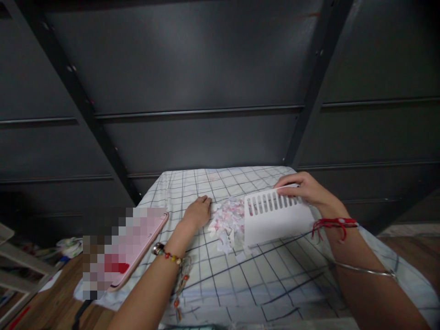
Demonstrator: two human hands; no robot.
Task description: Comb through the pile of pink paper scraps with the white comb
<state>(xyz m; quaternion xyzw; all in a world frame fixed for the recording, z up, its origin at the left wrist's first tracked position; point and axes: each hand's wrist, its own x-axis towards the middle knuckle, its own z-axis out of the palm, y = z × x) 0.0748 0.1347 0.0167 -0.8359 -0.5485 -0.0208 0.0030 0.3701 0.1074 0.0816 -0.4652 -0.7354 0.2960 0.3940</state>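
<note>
A heap of pale pink and white torn scraps [228,222], which look like paper, lies on the checked cloth. My left hand [198,212] rests against the heap's left side, its fingers low on the cloth and holding nothing that I can see. On the right, my right hand [304,187] grips the upper edge of a white slotted basket [277,224]. The basket is tipped onto its side at the heap's right edge, with a row of slots along its top. Its inside is mostly hidden from me.
A white cloth with dark grid lines [185,183] covers the table. On the left lies a pink phone [151,233], partly blurred out, with a dark cable [80,314] near it. Dark metal panels [202,142] stand behind the table. A pale frame [24,256] is at far left.
</note>
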